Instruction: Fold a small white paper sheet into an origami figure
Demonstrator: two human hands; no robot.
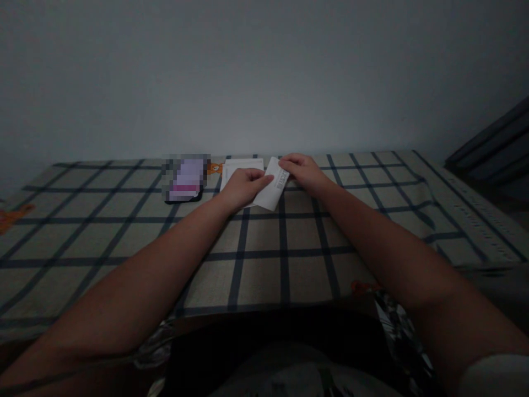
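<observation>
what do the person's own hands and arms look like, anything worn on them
The left hand and right hand are gloveless, and both forearms are bare, with no watch or bracelet showing. A pale sleeve covers the right upper arm at the picture's edge; no left sleeve shows.

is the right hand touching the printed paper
Touching: the head view shows the right hand's fingertips on the printed paper's far right corner, no gap between.

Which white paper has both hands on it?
The right paper, with dark print by the right hand; the left paper, partly hidden behind the left hand, is clear of the right hand.
</observation>
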